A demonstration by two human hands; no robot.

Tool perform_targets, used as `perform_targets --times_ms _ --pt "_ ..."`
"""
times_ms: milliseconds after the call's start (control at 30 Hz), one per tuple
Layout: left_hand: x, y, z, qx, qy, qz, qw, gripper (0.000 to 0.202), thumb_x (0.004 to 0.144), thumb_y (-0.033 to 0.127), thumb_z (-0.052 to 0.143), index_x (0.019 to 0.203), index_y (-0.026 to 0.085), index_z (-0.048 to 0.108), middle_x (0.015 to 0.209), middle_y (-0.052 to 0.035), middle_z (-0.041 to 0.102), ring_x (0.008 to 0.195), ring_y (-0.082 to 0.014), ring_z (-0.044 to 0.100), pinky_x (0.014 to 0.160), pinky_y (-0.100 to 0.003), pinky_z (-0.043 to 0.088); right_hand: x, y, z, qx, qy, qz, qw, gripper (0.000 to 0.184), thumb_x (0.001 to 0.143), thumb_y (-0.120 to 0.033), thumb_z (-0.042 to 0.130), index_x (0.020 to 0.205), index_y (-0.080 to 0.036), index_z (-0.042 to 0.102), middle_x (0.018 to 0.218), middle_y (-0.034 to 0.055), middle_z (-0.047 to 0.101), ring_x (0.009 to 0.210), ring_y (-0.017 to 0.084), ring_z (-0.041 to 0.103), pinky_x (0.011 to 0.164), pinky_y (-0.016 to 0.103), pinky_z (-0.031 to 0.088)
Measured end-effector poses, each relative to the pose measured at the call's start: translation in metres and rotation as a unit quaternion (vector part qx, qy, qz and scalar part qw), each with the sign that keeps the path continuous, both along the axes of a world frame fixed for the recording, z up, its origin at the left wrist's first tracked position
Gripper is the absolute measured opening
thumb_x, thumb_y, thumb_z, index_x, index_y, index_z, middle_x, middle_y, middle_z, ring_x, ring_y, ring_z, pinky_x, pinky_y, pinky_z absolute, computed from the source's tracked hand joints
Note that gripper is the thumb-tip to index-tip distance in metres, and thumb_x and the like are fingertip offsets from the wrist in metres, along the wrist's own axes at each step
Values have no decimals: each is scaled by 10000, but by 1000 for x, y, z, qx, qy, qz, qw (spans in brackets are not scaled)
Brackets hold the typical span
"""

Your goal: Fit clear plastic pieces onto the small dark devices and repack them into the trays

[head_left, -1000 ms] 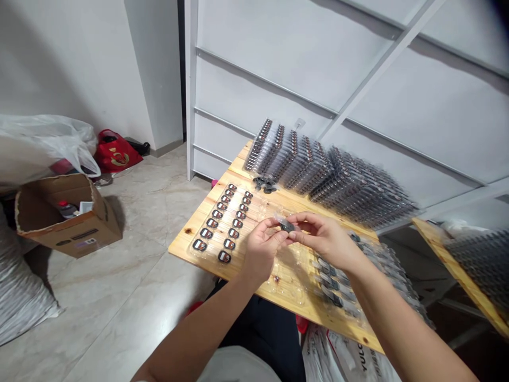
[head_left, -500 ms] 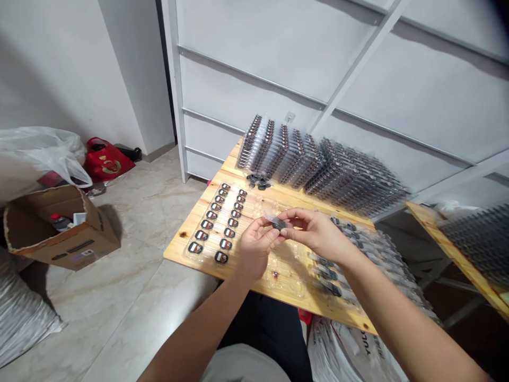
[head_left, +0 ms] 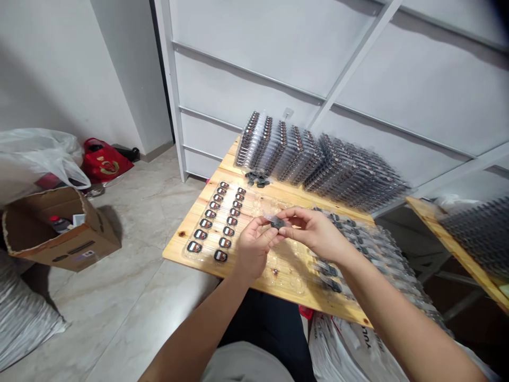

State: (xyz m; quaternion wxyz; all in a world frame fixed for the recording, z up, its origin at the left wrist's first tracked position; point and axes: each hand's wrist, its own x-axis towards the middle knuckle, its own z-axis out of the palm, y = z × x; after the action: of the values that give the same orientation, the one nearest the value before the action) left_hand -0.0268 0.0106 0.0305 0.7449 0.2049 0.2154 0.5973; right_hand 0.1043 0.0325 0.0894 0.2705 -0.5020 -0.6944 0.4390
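Observation:
Between my two hands is a small dark grey piece with a clear plastic film on it (head_left: 275,223); its exact kind I cannot make out. My left hand (head_left: 254,244) pinches it from the left, thumb on top. From the right, my right hand (head_left: 308,231) grips it between thumb and fingers. Beneath the hands lies a clear plastic blister tray (head_left: 292,268) with hollow pockets. To the left, another clear tray holds two rows of small black parts with brown-and-white labels (head_left: 210,214). Right of my hands, bagged dark pieces (head_left: 332,270) lie in rows.
Tall stacks of filled trays (head_left: 274,148) line the back of the wooden table (head_left: 175,249). Several loose black pieces (head_left: 257,179) lie before them. A cardboard box (head_left: 91,233) and a red bag (head_left: 107,162) are on the floor at left. White sacks (head_left: 338,350) sit under the table.
The view has shifted slightly. Both hands keep their grip on the dark piece in nearly the same place, with only a small movement of the fingers.

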Motion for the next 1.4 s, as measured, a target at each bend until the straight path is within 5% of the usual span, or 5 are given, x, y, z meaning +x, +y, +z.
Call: perform_targets --times_ms 933,1400 --pt "2 -2 -3 3 -10 1 1000 337 675 220 680 936 127 489 888 -87 622 874 -199 608 787 -319 480 -2 -1 3 -38 1 -8 999 396 663 -392 666 936 -130 550 836 64 598 758 166 580 726 309 486" --pt "3 -2 -1 4 -2 11 1000 311 663 195 679 903 117 498 872 -85 622 861 -203 614 800 -336 477 1 -1 0 42 -29 -2 999 312 697 -350 652 922 -142 595 907 69 589 796 163 567 744 298 475"
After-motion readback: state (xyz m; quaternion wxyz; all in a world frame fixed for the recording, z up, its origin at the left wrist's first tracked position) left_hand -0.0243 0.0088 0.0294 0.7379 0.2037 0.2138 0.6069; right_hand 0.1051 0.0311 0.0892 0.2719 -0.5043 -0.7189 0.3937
